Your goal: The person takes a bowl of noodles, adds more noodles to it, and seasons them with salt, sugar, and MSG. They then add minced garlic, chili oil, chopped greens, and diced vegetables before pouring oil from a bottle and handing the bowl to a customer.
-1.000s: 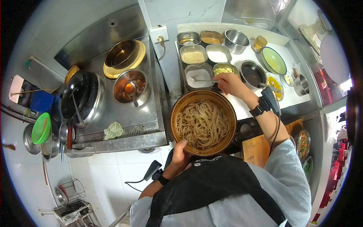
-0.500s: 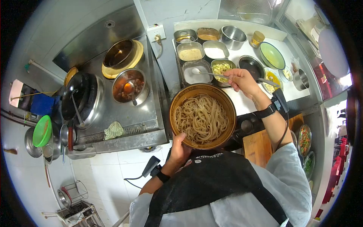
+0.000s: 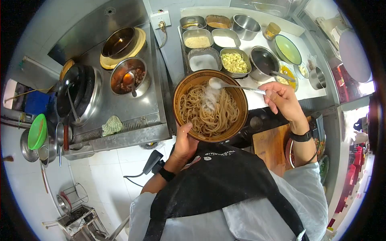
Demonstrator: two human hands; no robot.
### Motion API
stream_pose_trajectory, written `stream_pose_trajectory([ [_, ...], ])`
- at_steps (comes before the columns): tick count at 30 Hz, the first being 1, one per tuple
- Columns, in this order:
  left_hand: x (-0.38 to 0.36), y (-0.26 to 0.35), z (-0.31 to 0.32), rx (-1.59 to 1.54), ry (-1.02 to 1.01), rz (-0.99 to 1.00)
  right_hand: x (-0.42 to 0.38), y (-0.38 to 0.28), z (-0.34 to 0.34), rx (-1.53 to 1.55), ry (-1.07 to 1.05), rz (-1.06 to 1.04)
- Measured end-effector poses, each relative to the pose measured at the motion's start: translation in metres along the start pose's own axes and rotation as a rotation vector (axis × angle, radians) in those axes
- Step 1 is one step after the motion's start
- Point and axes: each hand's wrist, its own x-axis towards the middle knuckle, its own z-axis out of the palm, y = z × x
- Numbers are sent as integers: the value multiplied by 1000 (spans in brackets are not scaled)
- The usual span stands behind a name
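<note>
My left hand [image 3: 185,140] grips the near left rim of a brown bowl [image 3: 177,105], thumb over the edge. Brownish noodles [image 3: 209,114] fill much of the bowl. My right hand [image 3: 281,98] pinches the handle of a metal spoon [image 3: 241,87], whose head is tilted over the far part of the bowl. White powder [image 3: 210,97] streams from the spoon onto the noodles. Just beyond the bowl stand a tin of white granules [image 3: 203,62] and a tin of chopped pale-yellow pieces [image 3: 234,63].
To the left, a steel pot [image 3: 138,86] with red-brown sauce and a ladle stands on the steel stove top [image 3: 132,105], near a black wok [image 3: 76,92]. A dark-liquid pot [image 3: 263,60] and a green bowl [image 3: 288,50] sit back right. A wooden board [image 3: 270,146] lies to my right.
The spoon has moved from above the white-granule tin to above the bowl and tipped, releasing white powder. My right hand has come nearer to me. My view has shifted slightly.
</note>
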Motion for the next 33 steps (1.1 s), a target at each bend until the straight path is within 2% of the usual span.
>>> stream_pose_trajectory([
  [3,1,-1,1,3,-9,11,3,5,0,-50,10,-71],
  [7,1,-3,-4,18,-24,17,6,4,1,-21,13,-8],
  [9,2,-5,-6,-11,-11,-1,14,3,0,142,55,-10],
  [14,0,-5,-4,27,-7,-19,62,15,2,268,173,69],
  [18,0,-3,1,40,-30,-17,109,41,12,44,130,62],
  [21,1,-5,-7,-125,-26,-82,122,43,26,-42,97,68],
  [24,-1,-5,-1,15,-21,-59,113,39,22,-185,96,27],
  [26,-2,-4,3,8,-27,-60,93,38,10,-601,252,-221],
  [28,-1,-6,4,-2,-42,-71,67,45,-4,-619,339,-247],
  [30,3,-10,2,-19,-69,-29,46,57,-19,-374,373,-70],
  [32,4,-11,5,-26,-76,-43,42,53,-25,-444,398,-61],
  [33,5,-11,5,-19,-76,-57,47,48,-27,-589,431,-134],
])
